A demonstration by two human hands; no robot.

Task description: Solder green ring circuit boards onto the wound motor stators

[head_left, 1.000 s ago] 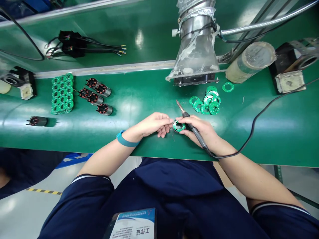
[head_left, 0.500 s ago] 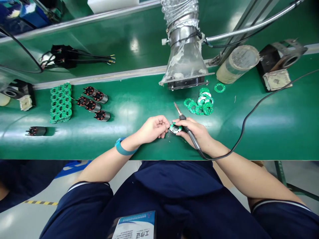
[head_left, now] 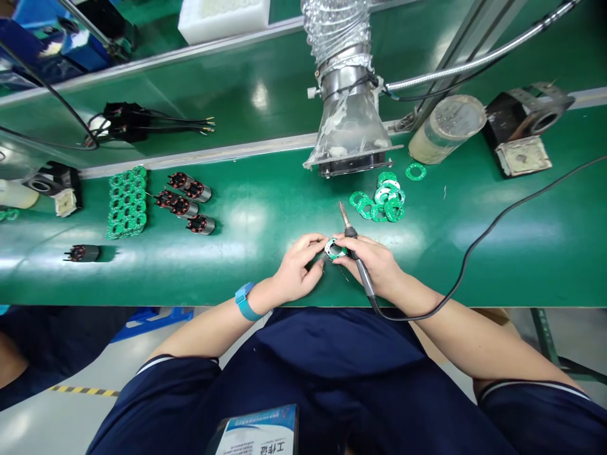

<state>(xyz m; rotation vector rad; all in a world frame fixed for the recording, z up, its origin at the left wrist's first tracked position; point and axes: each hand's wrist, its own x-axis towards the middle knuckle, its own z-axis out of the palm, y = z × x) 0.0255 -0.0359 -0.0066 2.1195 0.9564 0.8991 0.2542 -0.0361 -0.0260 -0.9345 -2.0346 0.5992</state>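
Ring-shaped piece [head_left: 336, 256]: between the two hands' fingertips, near the front edge of the green surface [head_left: 265, 208], its round face and central hole turned up.
Nearer hand: right hand [head_left: 377, 265], its thumb and forefinger pinching the piece's right side.
Left hand [head_left: 303, 268]: at the piece's left side, fingertips against the rim, thumb spread below them; whether it grips, I cannot tell.
Soldering iron [head_left: 363, 272]: held across the right hand, long axis running front to back, tip leaning left toward the back edge, beyond the piece and apart from it.
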